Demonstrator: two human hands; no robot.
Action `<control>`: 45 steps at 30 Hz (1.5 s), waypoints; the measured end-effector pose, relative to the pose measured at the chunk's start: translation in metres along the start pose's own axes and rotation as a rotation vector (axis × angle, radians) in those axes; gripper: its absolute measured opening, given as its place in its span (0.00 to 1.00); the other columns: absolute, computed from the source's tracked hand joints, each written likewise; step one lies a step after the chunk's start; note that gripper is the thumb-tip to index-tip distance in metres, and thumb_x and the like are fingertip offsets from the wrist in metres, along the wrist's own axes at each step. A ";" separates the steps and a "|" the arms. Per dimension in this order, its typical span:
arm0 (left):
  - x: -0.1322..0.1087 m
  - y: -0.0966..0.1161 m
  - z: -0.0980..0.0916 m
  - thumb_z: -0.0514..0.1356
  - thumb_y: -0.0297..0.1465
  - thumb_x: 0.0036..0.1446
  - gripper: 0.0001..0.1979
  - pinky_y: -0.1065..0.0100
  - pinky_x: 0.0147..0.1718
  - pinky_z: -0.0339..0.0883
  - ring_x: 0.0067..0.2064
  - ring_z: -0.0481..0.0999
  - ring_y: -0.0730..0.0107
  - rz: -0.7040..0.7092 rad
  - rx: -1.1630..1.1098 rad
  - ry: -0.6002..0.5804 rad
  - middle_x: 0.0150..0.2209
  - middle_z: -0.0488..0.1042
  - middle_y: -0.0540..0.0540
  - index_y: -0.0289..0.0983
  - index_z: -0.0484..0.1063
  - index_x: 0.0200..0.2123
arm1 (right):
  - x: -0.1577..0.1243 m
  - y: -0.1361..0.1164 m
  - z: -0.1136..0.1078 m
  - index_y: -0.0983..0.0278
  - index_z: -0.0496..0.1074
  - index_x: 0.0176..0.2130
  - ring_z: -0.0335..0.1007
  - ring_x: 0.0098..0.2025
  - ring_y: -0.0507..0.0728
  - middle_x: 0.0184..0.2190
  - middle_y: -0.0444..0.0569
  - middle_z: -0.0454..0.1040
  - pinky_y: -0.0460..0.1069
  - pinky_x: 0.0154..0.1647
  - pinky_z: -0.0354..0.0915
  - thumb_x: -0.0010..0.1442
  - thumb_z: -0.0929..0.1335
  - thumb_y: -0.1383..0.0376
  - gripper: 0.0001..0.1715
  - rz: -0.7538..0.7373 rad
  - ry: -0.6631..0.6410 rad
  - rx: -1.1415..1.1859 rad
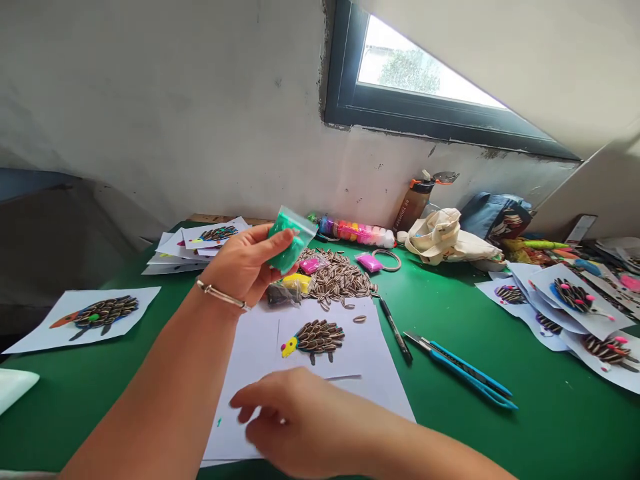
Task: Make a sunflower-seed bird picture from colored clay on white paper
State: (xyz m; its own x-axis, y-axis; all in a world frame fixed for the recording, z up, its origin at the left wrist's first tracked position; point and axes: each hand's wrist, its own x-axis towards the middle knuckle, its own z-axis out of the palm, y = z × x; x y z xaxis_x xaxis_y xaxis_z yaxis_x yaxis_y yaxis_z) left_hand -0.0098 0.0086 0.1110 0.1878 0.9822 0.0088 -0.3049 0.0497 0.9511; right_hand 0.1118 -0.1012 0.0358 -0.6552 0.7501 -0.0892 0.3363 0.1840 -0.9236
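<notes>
One wall: rough white plaster wall (150,100) behind the desk, with a dark-framed window (425,113) cut off by a sloping ceiling (550,53).

Desk: green desk (540,427) running across the frame, its near edge out of view.

Far edge: row of clay pots (355,233), brown water bottle (413,207), canvas tote bag (450,240) and dark blue bag (493,217).

Paper: centre sheet with a seed-covered hedgehog picture (315,337), a similar seed picture (95,317) at left, more seed pictures stacked (565,300) at right.

Open room: green desk top between the centre sheet and the right-hand stack, holding blue-handled scissors (460,370) and a black pen (395,330).

Hidden: seed pile (340,280) partly behind the raised hand; lower centre sheet under the other hand; far-right clutter too jumbled to make out.

Hands: left hand (245,263), bracelet at the wrist, grips the bag in the air; right hand (290,420), fingers loosely curled, is low over the centre sheet, contact impossible to tell.

Green clay: small zip bag of green clay (290,240), translucent and bulging, pinched above the desk just before the seed pile, beside a pink clay packet (310,265).
</notes>
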 end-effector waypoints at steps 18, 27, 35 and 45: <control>-0.018 -0.073 -0.003 0.72 0.41 0.40 0.19 0.73 0.23 0.61 0.25 0.67 0.77 -0.337 0.145 -0.264 0.24 0.69 0.51 0.33 0.75 0.30 | -0.012 0.031 -0.088 0.65 0.73 0.30 0.63 0.25 0.49 0.24 0.43 0.69 0.45 0.28 0.60 0.58 0.68 0.55 0.15 -0.007 0.676 0.377; -0.030 -0.083 -0.010 0.70 0.41 0.44 0.18 0.73 0.22 0.59 0.24 0.67 0.76 -0.340 0.113 -0.370 0.24 0.71 0.50 0.33 0.75 0.31 | -0.011 0.033 -0.082 0.66 0.72 0.27 0.62 0.25 0.49 0.22 0.43 0.68 0.46 0.29 0.60 0.53 0.71 0.55 0.16 0.088 0.419 0.541; -0.028 -0.088 -0.014 0.67 0.44 0.48 0.18 0.73 0.22 0.58 0.24 0.63 0.77 -0.297 0.213 -0.399 0.23 0.67 0.52 0.33 0.74 0.30 | -0.008 0.039 -0.080 0.65 0.68 0.24 0.53 0.23 0.48 0.19 0.39 0.61 0.44 0.24 0.52 0.52 0.69 0.60 0.11 0.128 0.483 0.410; -0.028 -0.090 -0.016 0.68 0.44 0.46 0.19 0.73 0.22 0.53 0.23 0.59 0.78 -0.313 0.222 -0.443 0.21 0.63 0.54 0.33 0.70 0.24 | -0.013 0.036 -0.078 0.65 0.64 0.24 0.52 0.22 0.47 0.19 0.39 0.60 0.44 0.23 0.48 0.50 0.73 0.56 0.18 0.127 0.336 0.492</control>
State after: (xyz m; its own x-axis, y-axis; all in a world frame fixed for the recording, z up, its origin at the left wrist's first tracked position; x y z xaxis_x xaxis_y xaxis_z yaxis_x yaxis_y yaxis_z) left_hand -0.0031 -0.0207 0.0204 0.6243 0.7551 -0.2000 0.0218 0.2391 0.9708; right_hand 0.1853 -0.0550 0.0330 -0.3539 0.9212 -0.1615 -0.0068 -0.1751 -0.9845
